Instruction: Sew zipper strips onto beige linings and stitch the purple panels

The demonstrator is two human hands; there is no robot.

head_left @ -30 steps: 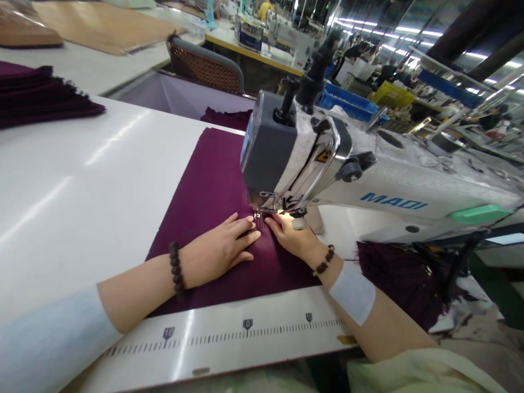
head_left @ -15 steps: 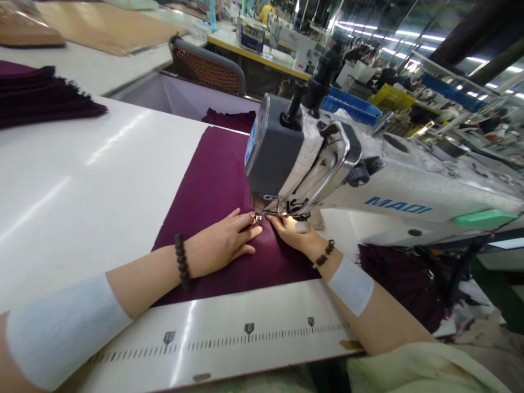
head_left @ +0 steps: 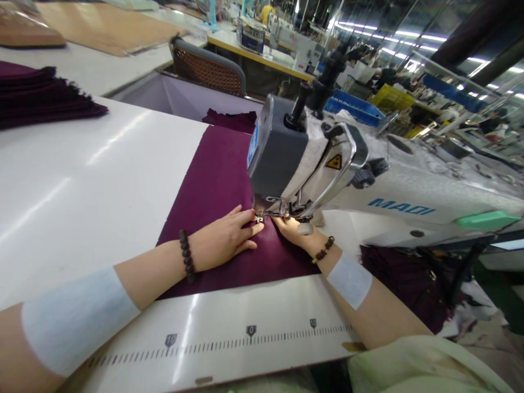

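A plum-coloured piece of fabric (head_left: 216,174) lies flat under the head of a sewing machine (head_left: 282,147). My left hand (head_left: 225,237) rests on the fabric with its fingers stretched out, the fingertips beside the presser foot (head_left: 260,217). On the other side of the foot, my right hand (head_left: 292,229) touches the same fabric. Its thumb and fingers are partly hidden by the machine's parts, so I cannot tell whether they pinch the cloth. The needle itself is too small to make out.
A stack of dark plum fabric pieces (head_left: 45,101) sits at the far left of the white table (head_left: 82,191). More dark fabric (head_left: 401,278) is bunched under the machine arm at right. A ruler scale (head_left: 221,345) runs along the front edge. Behind stands a chair (head_left: 207,65).
The fabric and my left hand have shifted slightly away from me. A yellow warning label now shows behind the machine's metal guard, whose blur has gone. My right hand stays nearly in place.
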